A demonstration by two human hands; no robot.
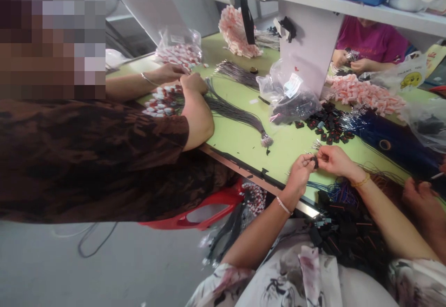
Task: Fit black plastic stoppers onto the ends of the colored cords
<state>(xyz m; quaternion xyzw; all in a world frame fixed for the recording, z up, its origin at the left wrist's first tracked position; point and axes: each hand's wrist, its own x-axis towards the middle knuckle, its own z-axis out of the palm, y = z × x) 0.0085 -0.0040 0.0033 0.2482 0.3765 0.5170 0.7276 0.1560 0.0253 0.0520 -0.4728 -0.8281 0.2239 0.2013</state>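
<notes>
My left hand (300, 173) and my right hand (335, 160) meet over the front edge of the light green table (240, 137). Between their fingertips they pinch a small black connector (315, 161) with thin wires. A heap of loose black connectors (329, 123) lies just beyond my hands. A bundle of dark blue wires (393, 142) stretches to the right of them. Finished black pieces with wires (344, 232) are piled in my lap.
A co-worker in a dark brown top sits at my left, hands (181, 79) on red-white parts and a grey wire bundle (237, 112). A person in a magenta shirt (371, 42) works across the table. Plastic bags (289, 95), pink-white parts (365, 93) and a white post (310, 42) fill the middle.
</notes>
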